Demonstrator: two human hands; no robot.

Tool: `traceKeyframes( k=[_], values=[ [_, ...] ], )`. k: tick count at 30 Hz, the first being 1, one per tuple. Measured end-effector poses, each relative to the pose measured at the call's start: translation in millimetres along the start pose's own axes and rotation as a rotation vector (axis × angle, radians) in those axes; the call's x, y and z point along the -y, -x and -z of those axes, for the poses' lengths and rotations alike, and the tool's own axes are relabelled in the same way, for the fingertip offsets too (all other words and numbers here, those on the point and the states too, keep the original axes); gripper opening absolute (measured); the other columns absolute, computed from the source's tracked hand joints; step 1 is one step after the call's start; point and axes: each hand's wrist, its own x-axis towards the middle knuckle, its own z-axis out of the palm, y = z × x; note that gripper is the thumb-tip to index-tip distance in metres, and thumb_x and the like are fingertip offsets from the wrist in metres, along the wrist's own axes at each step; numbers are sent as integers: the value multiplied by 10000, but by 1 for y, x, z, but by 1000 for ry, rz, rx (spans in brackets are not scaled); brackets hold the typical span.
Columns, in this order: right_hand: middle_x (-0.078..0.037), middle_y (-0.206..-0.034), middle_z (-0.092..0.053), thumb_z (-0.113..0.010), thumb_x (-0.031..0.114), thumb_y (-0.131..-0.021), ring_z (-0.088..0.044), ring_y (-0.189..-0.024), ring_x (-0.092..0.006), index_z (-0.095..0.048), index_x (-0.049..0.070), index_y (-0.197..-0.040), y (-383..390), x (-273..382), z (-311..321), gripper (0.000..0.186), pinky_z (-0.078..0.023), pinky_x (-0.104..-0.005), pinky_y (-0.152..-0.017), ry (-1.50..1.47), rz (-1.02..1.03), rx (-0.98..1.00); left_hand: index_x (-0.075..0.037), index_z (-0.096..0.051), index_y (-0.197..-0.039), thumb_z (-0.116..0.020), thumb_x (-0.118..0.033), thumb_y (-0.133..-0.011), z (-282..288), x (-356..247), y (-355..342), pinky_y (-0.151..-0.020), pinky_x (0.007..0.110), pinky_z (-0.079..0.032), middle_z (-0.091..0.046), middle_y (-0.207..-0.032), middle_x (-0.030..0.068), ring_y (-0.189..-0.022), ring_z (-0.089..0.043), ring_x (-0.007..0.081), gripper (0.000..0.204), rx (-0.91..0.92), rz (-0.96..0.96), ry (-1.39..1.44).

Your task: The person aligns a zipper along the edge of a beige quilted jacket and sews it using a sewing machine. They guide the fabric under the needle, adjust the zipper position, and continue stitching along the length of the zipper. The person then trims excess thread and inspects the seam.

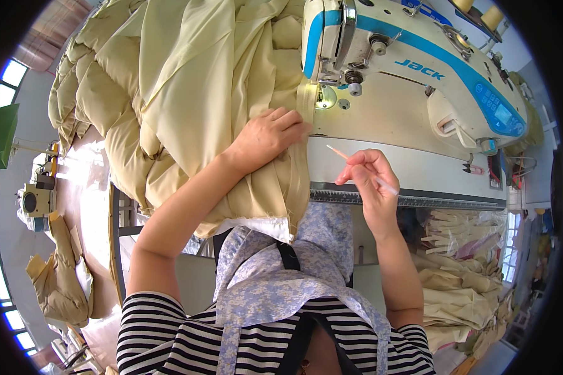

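Observation:
A large piece of puffy beige quilted fabric (184,81) lies over the left part of the sewing table, and its front edge hangs toward my lap. My left hand (270,139) rests on it near its right edge, fingers curled and closed on the cloth. Some of those fingertips are slightly blurred. In my right hand (370,180), raised over the table's front edge, is a slim pointed stick (339,153) with a whitish rear end. Its tip points up and left, apart from the fabric. The white-and-blue sewing machine (394,50) stands just beyond, its lit needle area beside the fabric edge.
A dark ruler strip (419,199) runs along the table's front edge. Heaped beige cloth pieces (456,287) lie low on the right. At left, another machine (36,200) and a beige bundle (62,275) sit on a long table. Thread cones (491,17) stand at the upper right.

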Motion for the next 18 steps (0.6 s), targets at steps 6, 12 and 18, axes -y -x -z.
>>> traceKeyframes(
  k=[6, 12, 18],
  values=[
    [-82, -817, -667, -429, 250, -1112, -662, -753, -153, -607, -23, -1061, -11, -10, -2, 330, -551, -281, -728, -152, -3, -76, -48, -534, -1426, -737, -520, -832, 10, -17, 24, -1201, 480, -322, -525, -1475, 105, -1422, -420, 305, 786, 74, -3, 107],
    [-76, -894, -701, -549, 233, -1074, -664, -769, -113, -628, -10, -1058, -17, -27, -22, 257, -546, -252, -714, 13, -85, -63, -89, -450, -1512, -737, -577, -812, 7, -15, 24, -1246, 502, -222, -378, -1604, 87, -1514, -273, 320, 900, 127, 64, 146],
    [-18, -757, -618, -507, 231, -1091, -549, -659, -70, -631, 17, -974, -33, -37, -32, 274, -477, -223, -644, 212, -78, -26, -134, -391, -1558, -737, -588, -810, 7, -15, 26, -1249, 508, -200, -285, -1658, 57, -1542, -204, 321, 941, 188, 98, 153]
  ],
)
